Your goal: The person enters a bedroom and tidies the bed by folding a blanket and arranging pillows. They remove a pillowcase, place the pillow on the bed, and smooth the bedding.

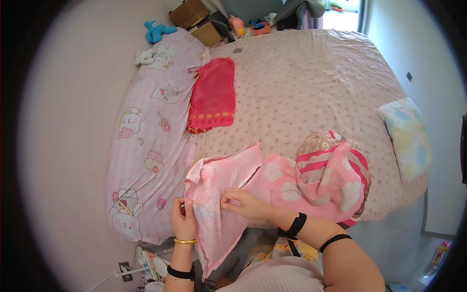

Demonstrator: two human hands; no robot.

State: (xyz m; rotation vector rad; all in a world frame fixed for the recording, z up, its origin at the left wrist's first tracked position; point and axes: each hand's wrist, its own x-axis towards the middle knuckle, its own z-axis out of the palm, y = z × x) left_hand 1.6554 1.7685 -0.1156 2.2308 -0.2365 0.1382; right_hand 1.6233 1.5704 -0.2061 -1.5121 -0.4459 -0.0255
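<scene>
A light pink cloth item [228, 168], with a slit-like opening along its right side, is spread at the bed's near edge and hangs over it. My left hand [183, 217] pinches the cloth's left edge between thumb and fingers. Over its middle, my right hand [242, 203] grips a bit of the same cloth with thumb and fingertips. Just to the right of it lies a pink floral cloth [282, 179], partly heaped on a bundled blanket [315, 157] with pink and beige stripes.
A folded red cloth [213, 93] lies beside a long pink checked cover [146, 146] along the left wall. A pastel pillow [408, 140] rests at the right of the patterned bed sheet [310, 84]. Cardboard boxes [207, 33], a blue plush toy [157, 32] and an orange basket [261, 28] are at the far end.
</scene>
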